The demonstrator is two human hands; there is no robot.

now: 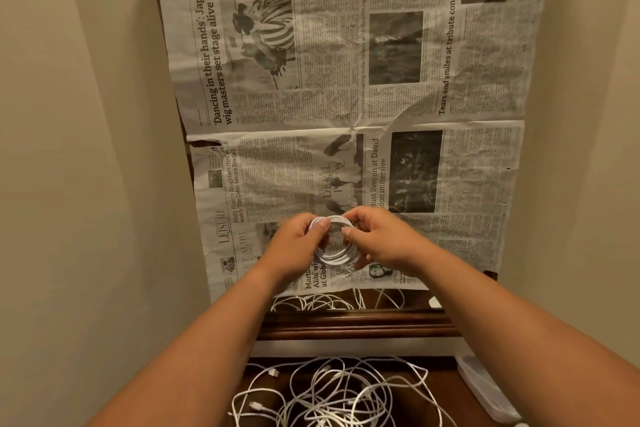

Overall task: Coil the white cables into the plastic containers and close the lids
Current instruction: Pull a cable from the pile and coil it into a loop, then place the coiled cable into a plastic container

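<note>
A white cable (pixel 336 256) wound into a small round coil hangs just above the newspaper-covered table top. My left hand (pixel 298 246) pinches the coil's left side with thumb on top. My right hand (pixel 377 239) grips its right side, fingers curled under it. A loose tangle of white cables (pixel 332 392) lies on a lower dark wooden surface close to me. More white cables (pixel 322 302) lie at the table's near edge. A clear plastic container (pixel 485 388) shows partly at the lower right; whether its lid is on I cannot make out.
Newspaper sheets (pixel 346 80) cover the long narrow table between two beige walls (pixel 86 149). The dark wooden table edge (pixel 356 326) runs across below my hands. A small white piece (pixel 434 302) lies at the table's near right edge.
</note>
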